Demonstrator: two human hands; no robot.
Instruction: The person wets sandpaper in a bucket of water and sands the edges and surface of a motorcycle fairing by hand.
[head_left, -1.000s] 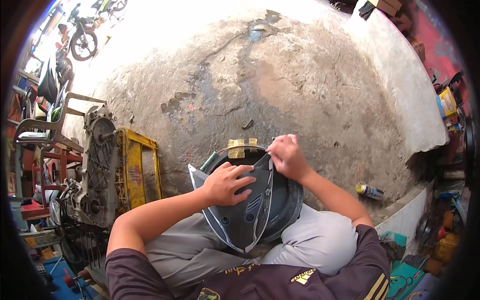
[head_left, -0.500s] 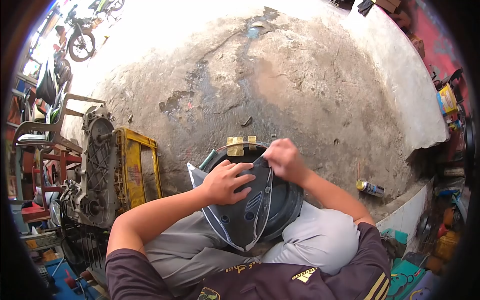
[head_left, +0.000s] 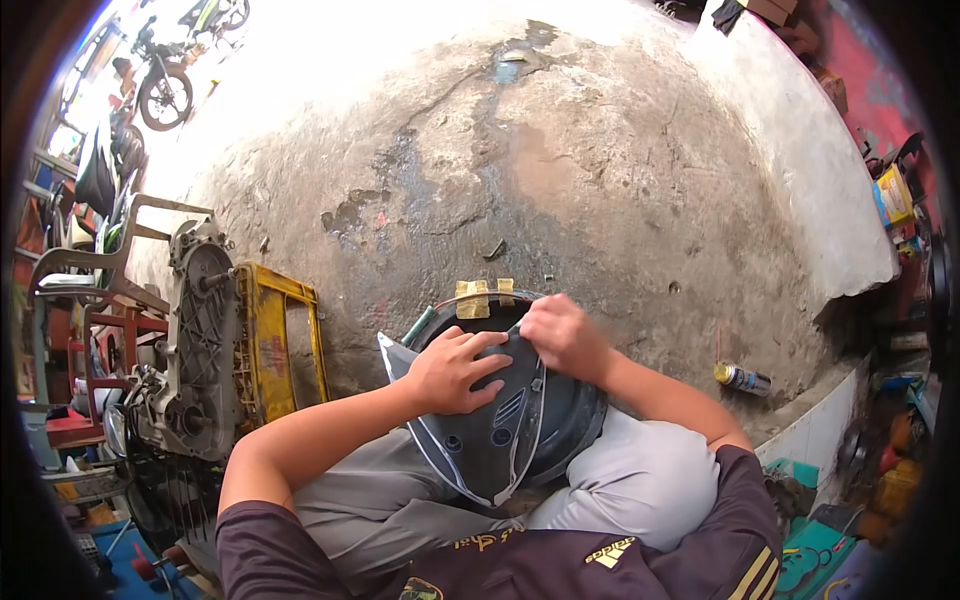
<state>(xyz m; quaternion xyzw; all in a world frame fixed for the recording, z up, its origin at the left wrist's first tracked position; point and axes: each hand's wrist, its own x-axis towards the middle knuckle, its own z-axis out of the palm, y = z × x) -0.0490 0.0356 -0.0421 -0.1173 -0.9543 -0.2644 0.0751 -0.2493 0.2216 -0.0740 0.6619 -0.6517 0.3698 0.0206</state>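
A dark grey, shield-shaped plastic panel (head_left: 480,436) with pale edges lies across a round black basin (head_left: 570,432) between my legs. My left hand (head_left: 461,372) rests on the panel's upper part, its fingers spread flat. At the panel's upper right edge is my right hand (head_left: 562,338), slightly blurred, with the fingers closed together; whatever they pinch is too small to make out. Two yellowish pads (head_left: 472,299) sit at the basin's far rim, beside a thin wire. A green tube (head_left: 419,326) lies at the rim's left.
A yellow crate (head_left: 270,340) and a metal engine casing (head_left: 205,340) stand at the left, near a chair frame (head_left: 125,240). On the concrete floor (head_left: 600,200) at the right lies a spray can (head_left: 742,379). A motorcycle (head_left: 165,90) is far left.
My right hand has moved down and a little left along the panel's right edge. My left hand stays spread on the panel.
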